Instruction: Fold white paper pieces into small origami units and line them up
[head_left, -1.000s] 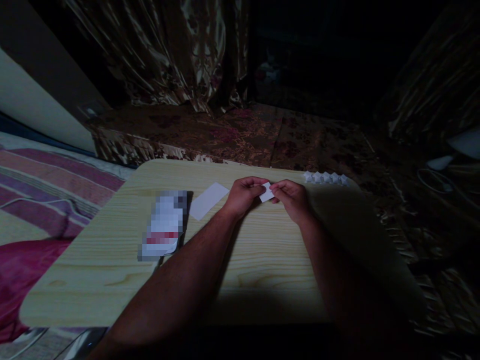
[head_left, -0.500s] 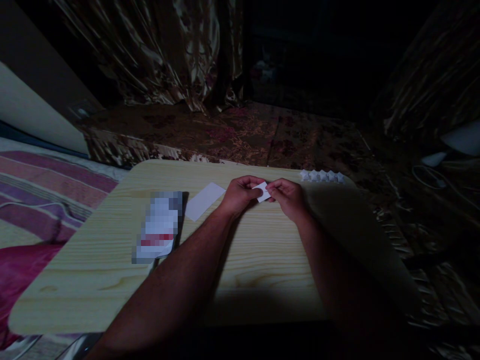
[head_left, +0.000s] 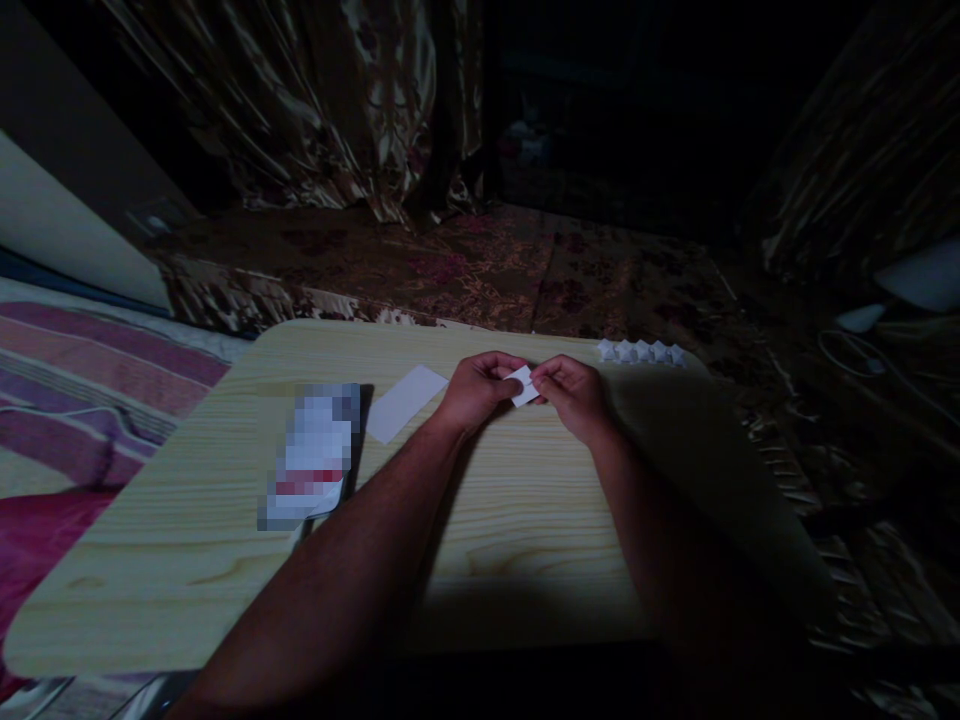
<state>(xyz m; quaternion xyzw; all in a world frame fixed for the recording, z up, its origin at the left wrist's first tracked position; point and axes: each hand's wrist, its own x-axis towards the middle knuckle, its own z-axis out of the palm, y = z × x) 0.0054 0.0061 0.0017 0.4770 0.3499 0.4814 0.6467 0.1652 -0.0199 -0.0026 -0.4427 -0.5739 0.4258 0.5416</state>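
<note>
A small folded piece of white paper [head_left: 524,391] is held between both hands above the far middle of the wooden table [head_left: 517,500]. My left hand [head_left: 481,386] is closed on its left side, thumb lying over the paper. On its right side my right hand [head_left: 571,392] pinches the edge with thumb and fingertips; part of the paper is hidden behind the fingers. Left of my left hand lies a flat white paper sheet [head_left: 407,403]. Several folded white paper stars [head_left: 641,352] stand in a row by the far right edge, beyond my right hand.
A blurred-out, phone-like flat object [head_left: 315,450] lies on the table's left part. A bed with a striped cover [head_left: 112,390] adjoins on the left. Behind the table are a patterned cloth surface [head_left: 480,265] and curtains [head_left: 375,100]. A pale lamp [head_left: 922,275] stands at right.
The view has shifted very slightly, so things on the table appear a little further left. Both hands keep hold of the folded paper in nearly the same pose.
</note>
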